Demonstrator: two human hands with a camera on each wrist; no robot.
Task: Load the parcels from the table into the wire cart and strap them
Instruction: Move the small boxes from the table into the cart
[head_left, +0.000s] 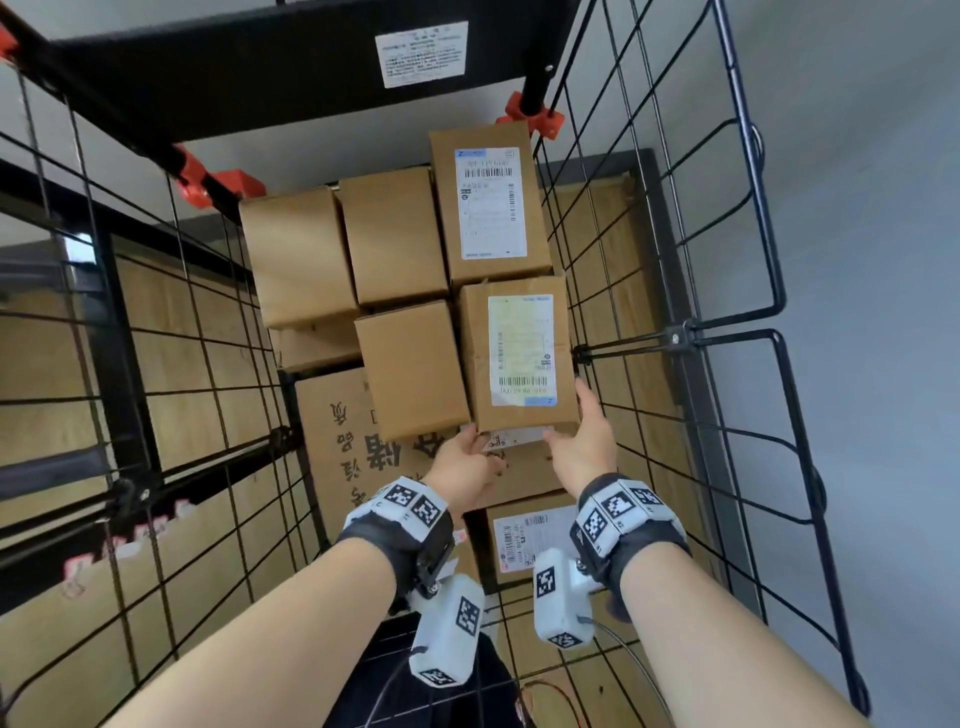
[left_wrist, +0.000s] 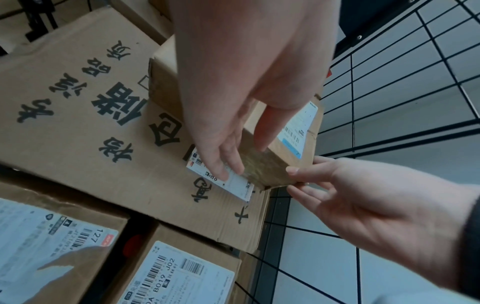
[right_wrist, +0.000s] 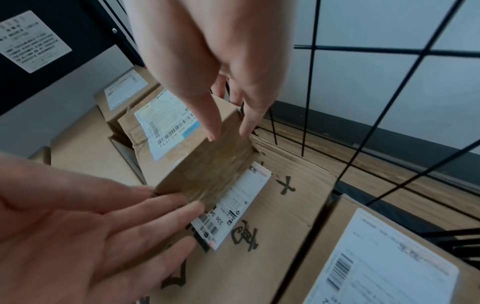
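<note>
A brown parcel (head_left: 519, 353) with a white shipping label lies in the wire cart (head_left: 670, 249), against its right wall, on top of a large box with black characters (head_left: 337, 431). My left hand (head_left: 470, 441) touches the parcel's near end at the left corner with straight fingers (right_wrist: 182, 207). At the right corner is my right hand (head_left: 566, 415), thumb along the parcel's side, straight fingers (right_wrist: 213, 127) on the taped end face (left_wrist: 270, 164). Neither hand curls round the parcel. Several plain parcels (head_left: 389, 234) and another labelled one (head_left: 491, 202) are packed beside and beyond it.
Wire mesh walls close in on the left (head_left: 156, 364) and right, and a black panel (head_left: 311, 67) with orange clips stands at the far end. Lower labelled boxes (head_left: 524, 540) lie nearer me. A white label (left_wrist: 233, 185) sticks out under the parcel.
</note>
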